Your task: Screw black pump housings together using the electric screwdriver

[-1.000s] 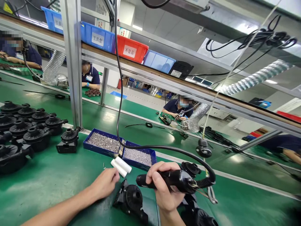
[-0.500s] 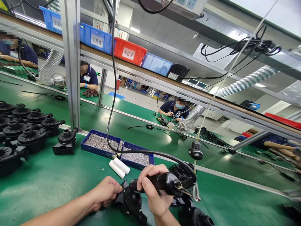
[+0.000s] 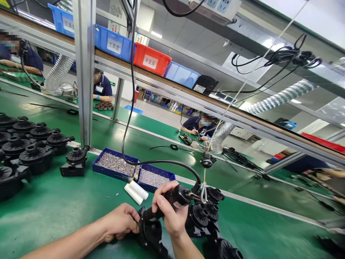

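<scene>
My right hand is closed around a black electric screwdriver, tilted with its tip down onto a black pump housing on the green bench. Its cable rises in a loop to the overhead frame. My left hand is closed against the left side of that housing, gripping it. Just right of my hands stand more black pump housings.
Two blue trays of screws lie behind my hands, with two white cylinders in front of them. Several black pumps crowd the left of the bench. An aluminium post stands behind. Other people work at benches beyond.
My left hand went from beside the white cylinders to the pump housing. My right hand tipped the screwdriver from nearly level down onto the housing.
</scene>
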A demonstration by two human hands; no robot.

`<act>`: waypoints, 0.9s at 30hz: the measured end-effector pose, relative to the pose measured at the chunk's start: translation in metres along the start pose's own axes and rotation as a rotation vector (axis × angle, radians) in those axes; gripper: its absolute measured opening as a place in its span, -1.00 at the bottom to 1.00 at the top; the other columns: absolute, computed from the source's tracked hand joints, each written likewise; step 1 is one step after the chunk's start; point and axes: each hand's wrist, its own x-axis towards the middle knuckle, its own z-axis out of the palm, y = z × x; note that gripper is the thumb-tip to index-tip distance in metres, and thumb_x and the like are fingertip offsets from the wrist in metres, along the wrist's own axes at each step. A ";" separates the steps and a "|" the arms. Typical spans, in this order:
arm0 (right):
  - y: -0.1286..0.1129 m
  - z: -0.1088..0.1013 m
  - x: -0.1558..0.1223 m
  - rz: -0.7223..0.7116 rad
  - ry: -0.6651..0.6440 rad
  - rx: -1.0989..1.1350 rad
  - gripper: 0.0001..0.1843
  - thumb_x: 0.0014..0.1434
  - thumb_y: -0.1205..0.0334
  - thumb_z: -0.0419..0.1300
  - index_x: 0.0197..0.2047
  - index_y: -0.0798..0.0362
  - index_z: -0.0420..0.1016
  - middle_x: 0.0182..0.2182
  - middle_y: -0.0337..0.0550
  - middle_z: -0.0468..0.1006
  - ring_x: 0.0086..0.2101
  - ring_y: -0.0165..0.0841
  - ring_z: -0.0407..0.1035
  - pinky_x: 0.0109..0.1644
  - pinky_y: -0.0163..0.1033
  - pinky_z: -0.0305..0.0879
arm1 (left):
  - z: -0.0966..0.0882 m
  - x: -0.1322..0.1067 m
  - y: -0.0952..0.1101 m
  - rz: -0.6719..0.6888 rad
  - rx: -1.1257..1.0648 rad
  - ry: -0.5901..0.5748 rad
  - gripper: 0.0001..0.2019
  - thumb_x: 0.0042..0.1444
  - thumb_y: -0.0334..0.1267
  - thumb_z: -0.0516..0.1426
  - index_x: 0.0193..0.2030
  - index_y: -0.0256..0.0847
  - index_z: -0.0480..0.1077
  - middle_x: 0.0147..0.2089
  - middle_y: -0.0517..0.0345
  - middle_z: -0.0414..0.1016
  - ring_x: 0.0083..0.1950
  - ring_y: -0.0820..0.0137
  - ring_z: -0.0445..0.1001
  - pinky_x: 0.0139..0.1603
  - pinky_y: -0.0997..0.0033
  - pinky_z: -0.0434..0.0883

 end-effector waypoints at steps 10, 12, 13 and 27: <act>0.001 -0.007 0.001 -0.030 -0.261 0.091 -0.71 0.36 0.08 0.36 -0.11 -0.07 0.30 -0.45 -0.31 0.48 -0.66 -0.48 0.28 -0.58 -0.36 0.17 | 0.002 0.001 -0.001 0.009 -0.041 -0.003 -0.78 -0.38 -0.26 0.27 -0.45 -0.13 0.49 -0.81 0.43 0.13 -0.77 0.56 -0.14 -0.75 0.49 -0.20; 0.001 -0.005 -0.001 -0.011 -0.246 0.072 -0.73 0.39 0.11 0.34 -0.10 -0.07 0.29 -0.44 -0.33 0.45 -0.64 -0.47 0.30 -0.53 -0.35 0.18 | 0.002 0.000 0.001 0.030 -0.039 -0.006 -0.79 -0.37 -0.26 0.27 -0.46 -0.14 0.48 -0.81 0.44 0.13 -0.77 0.57 -0.13 -0.75 0.50 -0.20; 0.001 -0.004 -0.002 -0.010 -0.239 0.057 -0.74 0.40 0.12 0.33 -0.10 -0.07 0.28 -0.44 -0.34 0.43 -0.63 -0.47 0.31 -0.51 -0.34 0.17 | 0.002 -0.001 0.001 0.037 -0.038 -0.008 -0.79 -0.37 -0.26 0.27 -0.46 -0.14 0.48 -0.80 0.44 0.14 -0.77 0.57 -0.13 -0.75 0.50 -0.20; 0.013 0.000 -0.014 -0.020 -0.188 0.032 -0.84 0.43 0.24 0.29 -0.09 -0.07 0.34 -0.41 -0.34 0.37 -0.56 -0.48 0.23 -0.47 -0.33 0.14 | -0.002 -0.001 0.001 0.110 -0.037 -0.025 -0.71 -0.37 -0.32 0.31 -0.40 -0.16 0.42 -0.76 0.41 0.28 -0.74 0.57 -0.03 -0.73 0.48 -0.19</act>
